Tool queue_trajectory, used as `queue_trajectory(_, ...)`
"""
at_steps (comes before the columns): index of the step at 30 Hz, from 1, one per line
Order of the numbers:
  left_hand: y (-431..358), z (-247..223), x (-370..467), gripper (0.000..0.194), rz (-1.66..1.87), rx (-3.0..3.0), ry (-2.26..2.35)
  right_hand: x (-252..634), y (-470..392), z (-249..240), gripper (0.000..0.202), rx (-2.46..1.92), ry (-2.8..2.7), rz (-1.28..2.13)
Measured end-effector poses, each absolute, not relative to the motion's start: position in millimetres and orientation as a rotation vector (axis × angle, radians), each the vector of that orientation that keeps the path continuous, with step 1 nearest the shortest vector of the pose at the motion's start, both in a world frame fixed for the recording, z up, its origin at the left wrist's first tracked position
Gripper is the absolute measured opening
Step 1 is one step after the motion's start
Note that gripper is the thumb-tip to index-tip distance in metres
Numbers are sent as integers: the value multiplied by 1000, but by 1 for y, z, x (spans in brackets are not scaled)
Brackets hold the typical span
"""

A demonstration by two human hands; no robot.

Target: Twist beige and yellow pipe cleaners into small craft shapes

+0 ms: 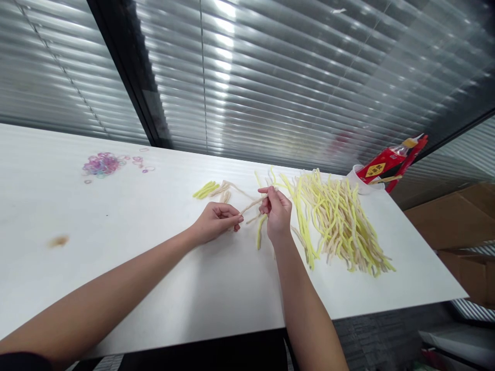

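your forearms: both come in from the near edge of the table (116,288) and meet a little past its middle.

your left hand (216,220): knuckles up, resting on the table, fingers curled and pinched on the near end of a beige strand (251,205).

your right hand (275,211): just beside the left, raised a little, fingertips pinched on the far end of the same strand, which runs slantwise between the two hands.

short yellow strand (259,233): lies on the table under your right hand, pointing at the near edge; whether the hand touches it cannot be told.

stain (59,240): small brown mark, toward the left edge.

big heap (340,221): yellow and beige strands mixed, loose, spread fanwise just right of your right hand, reaching from the far edge toward the right edge.

small bundles (212,189): a few yellow and beige strands lying side by side, just beyond your left hand, apart from the big heap.

rubber bands (102,164): little cluster of pink, purple and clear rings, near the far edge on the left, with some strays beside it.

red pack (386,164): red with a yellow diamond label, tilted, at the far right corner, partly in a clear wrap, beyond the big heap.

blinds (294,77): grey slats behind glass, past the far edge.

cartons (456,226): brown, off the right edge.
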State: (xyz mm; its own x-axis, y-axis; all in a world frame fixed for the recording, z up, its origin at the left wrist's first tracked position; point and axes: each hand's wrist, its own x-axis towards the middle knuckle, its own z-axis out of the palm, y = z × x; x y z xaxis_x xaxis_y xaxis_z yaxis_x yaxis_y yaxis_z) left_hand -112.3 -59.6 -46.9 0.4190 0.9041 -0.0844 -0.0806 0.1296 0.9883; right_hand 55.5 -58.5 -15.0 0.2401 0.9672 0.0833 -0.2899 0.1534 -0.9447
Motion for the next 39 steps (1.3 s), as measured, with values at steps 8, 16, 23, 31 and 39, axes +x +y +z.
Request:
queue_trajectory(8,-59,-47,-111,24,902,1154,861,55,-59,-13,29,-1056,-923,1152)
queue_trajectory(16,-58,-48,-110,23,942,1100,825,51,-57,-25,33,-1181,-1091,1170)
queue_trajectory(23,-58,-49,-110,21,970,1113,820,41,-59,-27,44,-1169,-893,1239)
queue_trajectory(31,-57,-50,-109,21,1005,1125,832,37,-62,-23,40,-1018,-743,1363)
queue_trajectory(39,-56,-50,-110,21,959,1075,762,37,-61,-26,35,-1074,-841,1236)
